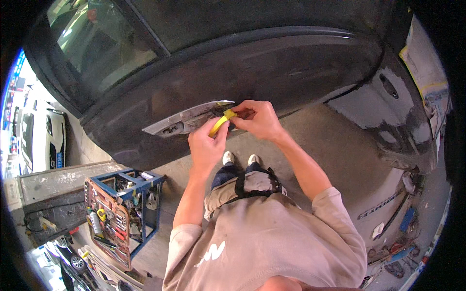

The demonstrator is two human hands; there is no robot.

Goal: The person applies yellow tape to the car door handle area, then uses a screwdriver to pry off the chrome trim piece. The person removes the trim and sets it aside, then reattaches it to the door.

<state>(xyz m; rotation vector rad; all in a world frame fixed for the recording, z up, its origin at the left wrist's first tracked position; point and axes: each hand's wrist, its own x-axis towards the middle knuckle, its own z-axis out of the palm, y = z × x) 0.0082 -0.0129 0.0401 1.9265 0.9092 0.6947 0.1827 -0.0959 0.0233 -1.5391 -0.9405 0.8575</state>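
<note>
Both my hands are raised in front of a dark car door (233, 72). My left hand (208, 145) is closed on a roll of yellow tape (217, 126), seen edge-on between thumb and fingers. At the roll's upper end, my right hand (259, 120) pinches a crumpled bit of the same yellow tape. Just behind the hands, an elongated silver trim piece (167, 125) with a recessed middle lies along the dark panel. My fingers partly cover its right end, where a small yellow patch shows.
A blue-framed tool cart (160, 182) with wrenches, pliers and a spray can stands at lower left, beside a worn bench (73, 179). A grey-patched car panel (388, 104) is at right. Loose parts and cables (398, 252) lie on the floor at lower right. A white car (43, 136) is far left.
</note>
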